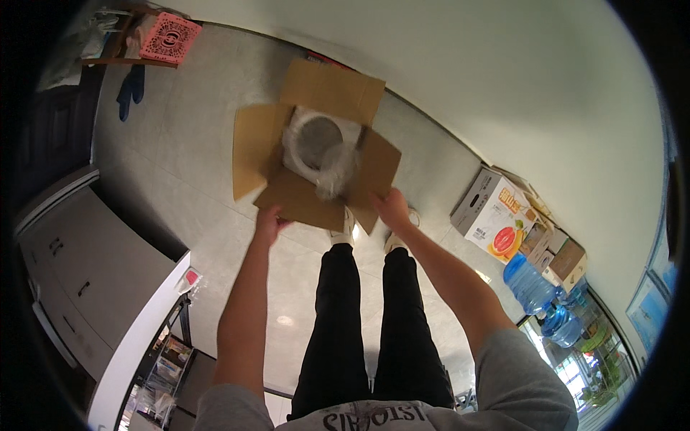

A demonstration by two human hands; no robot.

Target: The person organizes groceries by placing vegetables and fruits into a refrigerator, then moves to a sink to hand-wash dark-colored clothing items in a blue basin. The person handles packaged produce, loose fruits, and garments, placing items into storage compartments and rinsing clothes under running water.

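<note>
An opened cardboard box (334, 86) is before me with its flaps spread outward. Inside lies a white ring-shaped item (294, 141) with a grey round middle; what it is I cannot tell. Clear plastic wrap (337, 172) bunches over its near right side. My left hand (269, 223) pinches the outer edge of the near flap. My right hand (392, 207) grips the lower part of the right flap. Whether the box rests on the floor or is held above it is unclear.
On the right, a printed fruit carton (498, 215) and blue water jugs (531, 283) stand along the wall. Grey cabinets (108, 269) are at left. Dark slippers (131, 91) lie on the tiled floor near a rack with a pink basket (171, 37). My shoes are just below the box.
</note>
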